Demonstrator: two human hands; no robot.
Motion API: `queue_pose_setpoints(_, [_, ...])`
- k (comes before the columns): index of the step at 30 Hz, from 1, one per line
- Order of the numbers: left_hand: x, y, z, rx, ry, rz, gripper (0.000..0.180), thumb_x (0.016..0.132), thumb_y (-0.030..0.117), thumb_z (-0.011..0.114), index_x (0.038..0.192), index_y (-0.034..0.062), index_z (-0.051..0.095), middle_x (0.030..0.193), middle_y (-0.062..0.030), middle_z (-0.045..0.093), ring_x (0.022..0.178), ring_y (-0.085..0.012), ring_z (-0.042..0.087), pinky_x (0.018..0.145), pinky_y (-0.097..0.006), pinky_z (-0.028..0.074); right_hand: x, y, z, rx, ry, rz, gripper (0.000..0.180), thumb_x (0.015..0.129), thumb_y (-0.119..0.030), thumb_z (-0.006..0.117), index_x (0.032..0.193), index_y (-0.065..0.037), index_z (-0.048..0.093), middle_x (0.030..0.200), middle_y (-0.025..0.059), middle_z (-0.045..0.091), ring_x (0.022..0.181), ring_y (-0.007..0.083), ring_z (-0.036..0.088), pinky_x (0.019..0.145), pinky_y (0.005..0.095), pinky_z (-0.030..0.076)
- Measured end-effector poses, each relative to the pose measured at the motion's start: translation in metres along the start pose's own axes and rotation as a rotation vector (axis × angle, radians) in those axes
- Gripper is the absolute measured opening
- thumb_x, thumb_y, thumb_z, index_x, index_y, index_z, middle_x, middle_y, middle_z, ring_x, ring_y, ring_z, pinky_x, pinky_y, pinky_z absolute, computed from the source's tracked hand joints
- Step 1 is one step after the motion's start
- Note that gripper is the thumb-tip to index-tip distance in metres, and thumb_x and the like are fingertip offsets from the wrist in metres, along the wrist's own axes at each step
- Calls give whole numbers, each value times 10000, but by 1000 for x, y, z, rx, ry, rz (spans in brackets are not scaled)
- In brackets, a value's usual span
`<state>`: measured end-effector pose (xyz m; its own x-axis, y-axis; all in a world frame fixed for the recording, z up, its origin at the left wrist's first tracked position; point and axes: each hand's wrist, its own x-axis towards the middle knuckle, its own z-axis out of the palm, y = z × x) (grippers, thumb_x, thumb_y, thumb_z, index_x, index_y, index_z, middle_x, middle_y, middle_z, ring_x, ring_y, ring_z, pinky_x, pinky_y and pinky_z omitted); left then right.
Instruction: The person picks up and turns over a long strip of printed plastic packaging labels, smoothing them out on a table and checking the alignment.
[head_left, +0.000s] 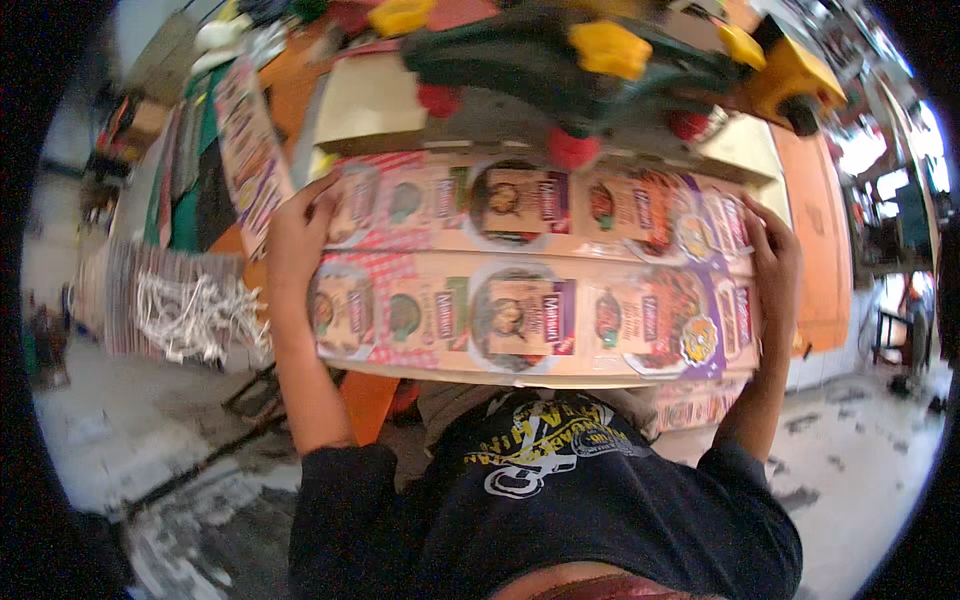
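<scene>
Both hands hold a flat, glossy printed card (pixel 535 300) across the centre of the frame, below the machine. The left hand (pixel 300 235) grasps its left end, fingers bent around the upper left corner; the right hand (pixel 775 250) grasps the right end, its fingers at the upper right corner.

The card shows two matching rows of food labels on a peach ground: pink checked patches at the left, round bowl pictures, upright purple panels with pale lettering, green panels, and a yellow cartoon badge at the lower right over a purple band.

Along the top of the frame stands a dark green machine (pixel 500 62) with yellow knobs (pixel 610 50) and red rollers (pixel 573 147). At upper left lies a printed strip (pixel 250 140) in similar colours. At left, white cords (pixel 195 310) lie against a stack of sheets (pixel 115 300). The wearer's black T-shirt (pixel 440 520), lower centre, carries yellow and white lettering, partly creased.
</scene>
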<state>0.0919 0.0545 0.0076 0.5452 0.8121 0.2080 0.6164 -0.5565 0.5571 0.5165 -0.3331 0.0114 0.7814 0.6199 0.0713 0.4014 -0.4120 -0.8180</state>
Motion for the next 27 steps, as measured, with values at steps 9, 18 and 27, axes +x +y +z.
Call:
queue_pose_setpoints(9, [-10,17,-8,17,-35,-153,317,979,323,598,1217,158,726,775,-178,712,607,-243,698,662,-373,517,2,-10,3,-82,-25,-11,351,1032,-187,572,1306,21,638,1261,134,690,1144,169,629,1010,303,462])
queue_pose_setpoints(18, [-10,9,-7,23,-40,-157,309,980,320,588,1221,185,726,776,-182,709,650,-276,707,675,-390,523,-2,-14,7,-114,-11,-64,356,1043,-202,548,1301,25,640,1256,149,688,1133,185,632,1006,306,462])
queue_pose_setpoints(27, [2,-16,5,-28,-36,2,360,984,254,597,1300,103,677,822,-111,721,664,-126,613,630,-334,498,-3,-4,0,-49,7,17,355,1021,-200,569,1296,9,653,1173,106,719,1005,139,630,910,278,488])
